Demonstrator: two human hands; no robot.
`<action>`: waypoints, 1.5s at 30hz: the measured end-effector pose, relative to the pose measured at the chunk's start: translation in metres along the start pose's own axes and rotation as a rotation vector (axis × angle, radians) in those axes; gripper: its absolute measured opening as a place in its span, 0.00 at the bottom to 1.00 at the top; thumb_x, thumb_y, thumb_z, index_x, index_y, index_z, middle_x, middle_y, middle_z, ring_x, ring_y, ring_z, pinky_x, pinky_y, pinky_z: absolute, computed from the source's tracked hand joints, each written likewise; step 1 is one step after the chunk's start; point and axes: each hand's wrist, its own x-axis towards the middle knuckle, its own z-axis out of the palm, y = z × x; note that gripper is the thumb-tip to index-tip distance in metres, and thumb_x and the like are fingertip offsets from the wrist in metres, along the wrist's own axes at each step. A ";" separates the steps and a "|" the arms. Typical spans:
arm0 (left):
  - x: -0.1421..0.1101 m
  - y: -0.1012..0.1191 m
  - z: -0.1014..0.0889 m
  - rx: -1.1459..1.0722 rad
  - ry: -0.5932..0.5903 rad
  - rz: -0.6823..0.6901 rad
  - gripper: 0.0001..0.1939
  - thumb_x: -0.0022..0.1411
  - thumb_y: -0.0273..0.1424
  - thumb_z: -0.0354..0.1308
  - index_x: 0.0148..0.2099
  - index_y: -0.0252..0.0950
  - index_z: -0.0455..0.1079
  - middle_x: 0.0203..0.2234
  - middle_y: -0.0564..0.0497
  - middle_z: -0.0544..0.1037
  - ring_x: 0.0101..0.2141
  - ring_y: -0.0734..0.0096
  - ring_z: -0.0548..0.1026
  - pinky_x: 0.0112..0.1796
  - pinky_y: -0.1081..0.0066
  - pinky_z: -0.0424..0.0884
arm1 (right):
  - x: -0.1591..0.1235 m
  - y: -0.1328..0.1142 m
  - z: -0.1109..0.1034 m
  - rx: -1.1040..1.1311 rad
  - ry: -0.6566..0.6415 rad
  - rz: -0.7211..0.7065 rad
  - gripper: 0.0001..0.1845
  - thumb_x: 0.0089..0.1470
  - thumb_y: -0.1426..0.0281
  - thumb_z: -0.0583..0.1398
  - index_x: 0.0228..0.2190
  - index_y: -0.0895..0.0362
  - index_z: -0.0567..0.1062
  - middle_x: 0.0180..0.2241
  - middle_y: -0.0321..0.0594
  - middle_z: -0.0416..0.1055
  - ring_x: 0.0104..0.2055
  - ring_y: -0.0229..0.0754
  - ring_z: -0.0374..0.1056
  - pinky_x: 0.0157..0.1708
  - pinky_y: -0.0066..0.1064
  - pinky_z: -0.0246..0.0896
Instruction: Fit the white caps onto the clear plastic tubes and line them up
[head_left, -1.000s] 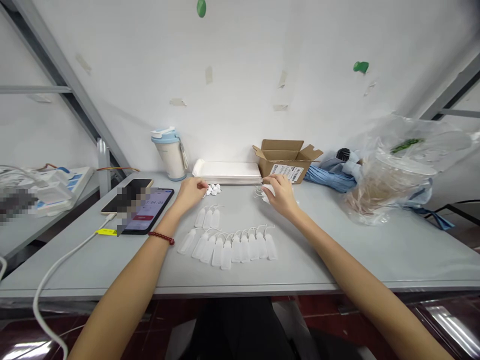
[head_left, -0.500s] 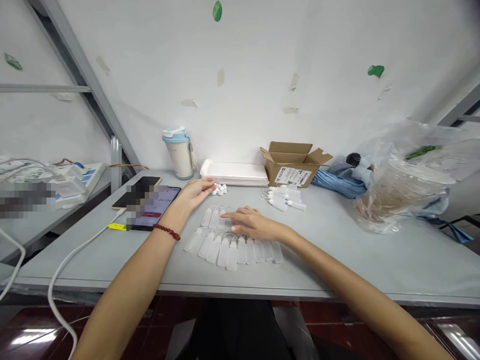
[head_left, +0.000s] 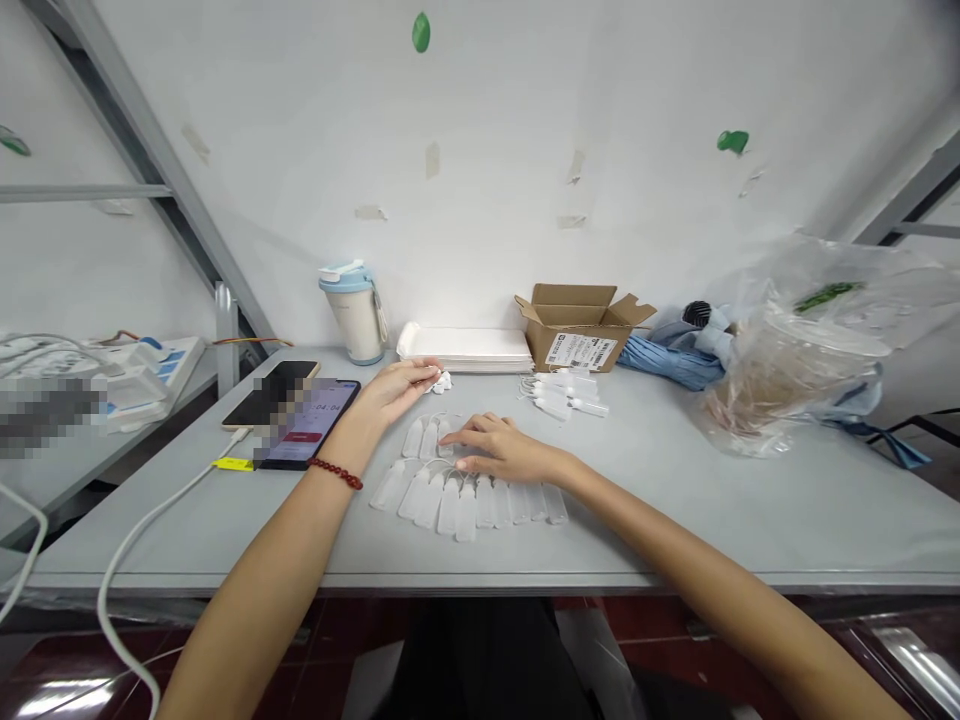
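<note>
My left hand, with a red bead bracelet at the wrist, reaches to a small heap of white pieces and pinches one between thumb and fingers. My right hand lies fingers-down on a row of several small clear bags with string loops spread on the grey table. Its fingertips rest near a second short row of bags. A loose bunch of white tags lies beyond my right hand, untouched.
Two phones with a white cable lie at the left. A blue-lidded cup, a stack of white sheets and an open cardboard box stand by the wall. A blue umbrella and plastic bag fill the right.
My right hand left the white tags near the box and came down onto the row of clear bags. My left hand stayed at the small white pieces and closed on one.
</note>
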 end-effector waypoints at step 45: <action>-0.051 0.051 0.004 0.981 -0.567 -0.069 0.07 0.44 0.36 0.63 0.23 0.38 0.74 0.19 0.52 0.71 0.24 0.70 0.64 0.27 0.73 0.59 | -0.012 0.011 -0.009 -0.041 0.059 0.077 0.18 0.60 0.58 0.52 0.45 0.52 0.74 0.36 0.46 0.67 0.42 0.47 0.60 0.42 0.39 0.57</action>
